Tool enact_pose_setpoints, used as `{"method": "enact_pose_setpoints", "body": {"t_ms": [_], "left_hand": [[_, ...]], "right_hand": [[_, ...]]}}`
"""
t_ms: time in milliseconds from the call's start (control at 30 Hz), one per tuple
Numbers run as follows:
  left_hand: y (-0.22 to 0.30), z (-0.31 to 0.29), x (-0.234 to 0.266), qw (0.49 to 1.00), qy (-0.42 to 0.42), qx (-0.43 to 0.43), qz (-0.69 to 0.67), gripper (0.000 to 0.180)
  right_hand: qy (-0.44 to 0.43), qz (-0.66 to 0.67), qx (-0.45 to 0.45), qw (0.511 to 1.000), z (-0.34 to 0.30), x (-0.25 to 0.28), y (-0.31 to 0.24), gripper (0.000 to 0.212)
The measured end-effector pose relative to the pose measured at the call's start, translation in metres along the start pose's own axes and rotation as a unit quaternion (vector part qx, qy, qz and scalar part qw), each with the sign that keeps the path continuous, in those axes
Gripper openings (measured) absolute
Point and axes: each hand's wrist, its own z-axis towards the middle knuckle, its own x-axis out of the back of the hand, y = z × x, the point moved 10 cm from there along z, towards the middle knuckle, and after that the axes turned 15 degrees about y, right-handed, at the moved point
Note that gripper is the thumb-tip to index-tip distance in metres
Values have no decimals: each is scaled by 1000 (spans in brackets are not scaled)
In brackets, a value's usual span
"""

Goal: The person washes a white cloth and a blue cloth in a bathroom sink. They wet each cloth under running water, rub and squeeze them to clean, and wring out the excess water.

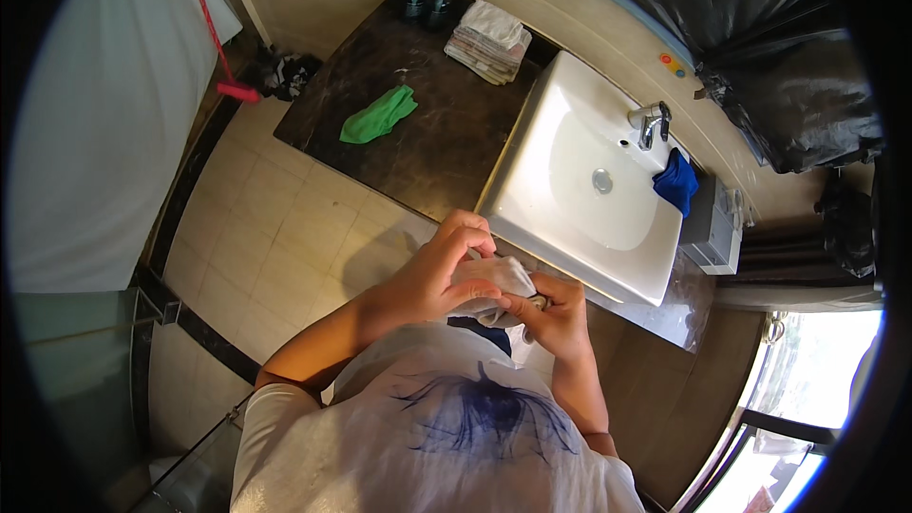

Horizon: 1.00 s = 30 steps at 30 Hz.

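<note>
Close in front of my body, just short of the sink counter, I hold a bunched whitish cloth (508, 274) between both hands. My left hand (445, 271) curls over its left side, with the thumb stretched along the front of the fabric. On the other side, my right hand (559, 319) pinches the cloth's lower right part between thumb and fingers. Something small and roundish shows by the right fingers; its kind cannot be made out. Part of the cloth is hidden behind the hands.
Ahead is a white sink (541, 166) with a chrome faucet (650, 123) and a blue cloth (676, 180) on its rim. The dark counter (418, 171) carries a green cloth (378, 116), stacked folded towels (486, 43) and two dark pump bottles (425, 0). A grey box (711, 225) stands right.
</note>
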Motion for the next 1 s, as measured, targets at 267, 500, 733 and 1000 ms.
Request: {"method": "enact_pose_setpoints", "body": {"t_ms": [267,500,733,1000], "left_hand": [[-94,-50,6,989,-45,105,90,37],[-130,-71,58,977,13,37,211,19],[-145,-86,125,968,120,221,3,12],[-155,-109,157,935,103,337,31,15]], "right_hand": [[56,100,128,985,-9,38,-25,13],[150,134,138,970,-17,77,-27,18],[223,139,100,960,-17,99,-4,18],[220,88,98,967,-15,84,1,13]]}}
